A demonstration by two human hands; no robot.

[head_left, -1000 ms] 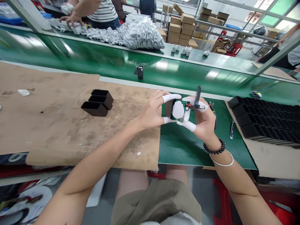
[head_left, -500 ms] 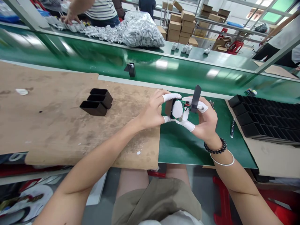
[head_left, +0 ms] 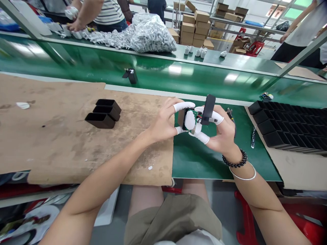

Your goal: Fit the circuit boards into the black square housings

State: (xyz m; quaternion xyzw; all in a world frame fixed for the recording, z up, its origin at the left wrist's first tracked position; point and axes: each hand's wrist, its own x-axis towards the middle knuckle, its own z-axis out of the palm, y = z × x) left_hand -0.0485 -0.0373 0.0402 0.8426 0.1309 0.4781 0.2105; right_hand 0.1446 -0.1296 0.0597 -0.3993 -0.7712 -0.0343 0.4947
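Both my hands meet over the green mat [head_left: 204, 160], fingers capped in white cots. My left hand [head_left: 165, 122] pinches a small black case holding a green circuit board [head_left: 192, 117], thumb pressed on it. My right hand [head_left: 219, 131] grips the same assembly from the right, with a black lid piece [head_left: 208, 104] standing upright between its fingers, joined by short red wires. Three empty black cases [head_left: 103, 112] lie on the cardboard sheet [head_left: 51, 132] to my left.
A tray of several black cases [head_left: 288, 127] sits at the right, with tweezers [head_left: 252, 136] beside it. A lone black part [head_left: 131, 75] rides the green conveyor [head_left: 166, 73]. Across it, a person in a striped shirt [head_left: 107, 13] handles white parts near a full plastic bag [head_left: 152, 34].
The black part on the conveyor has travelled left. My hands stay together on the assembly, and the upright black lid has turned to show more of its face.
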